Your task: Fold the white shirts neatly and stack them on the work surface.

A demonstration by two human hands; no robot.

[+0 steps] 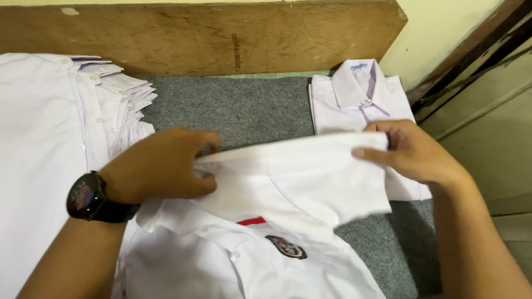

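Note:
A white shirt [288,182] with a red stripe and a round dark badge on its chest lies in front of me on grey felt [238,108]. My left hand [160,163], a black watch on its wrist, pinches the left end of a folded-over part of the shirt. At the right end of the same fold, my right hand [407,152] grips the cloth with the thumb on top. The fold is lifted slightly and stretched between both hands.
A stack of several white shirts [61,122] lies fanned out at the left. One folded white shirt [360,97] rests at the back right, partly under my right hand. A wooden board [221,36] stands behind; a wall and a door frame are at right.

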